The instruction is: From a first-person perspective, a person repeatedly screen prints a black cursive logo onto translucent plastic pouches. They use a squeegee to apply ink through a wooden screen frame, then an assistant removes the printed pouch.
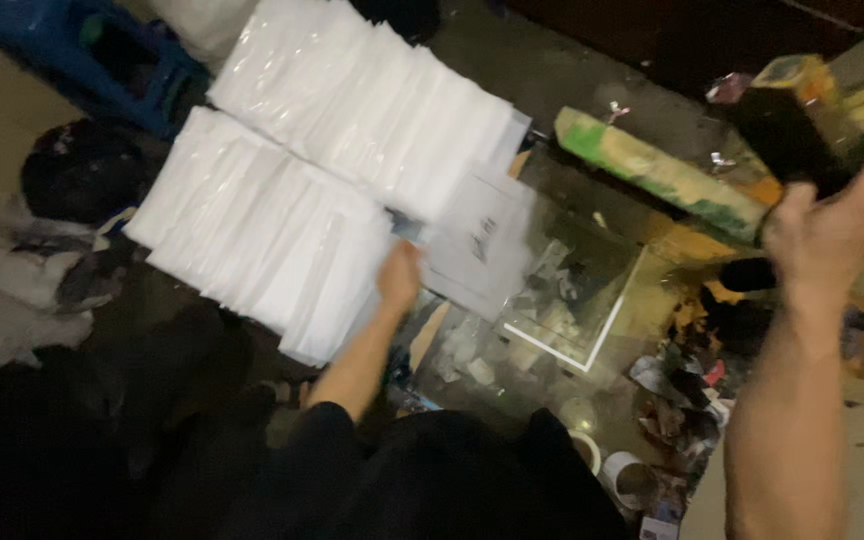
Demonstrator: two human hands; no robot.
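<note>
Down near the person's dark lap sit two small round cups (624, 478) on the messy floor; a bit farther out, the left hand (399, 277) reaches to the white paper sheets (262, 235), fingers closed on the edge of one printed sheet (477, 245); up on the right, the right hand (832, 225) is wrapped tight around a dark block (797, 130); beyond lies a long green-stained board (657, 170); farthest away sits a blue crate (82, 55).

Glossy plastic-wrapped white packets (282, 230)

Dim room; cluttered dark floor (572, 70)
</note>
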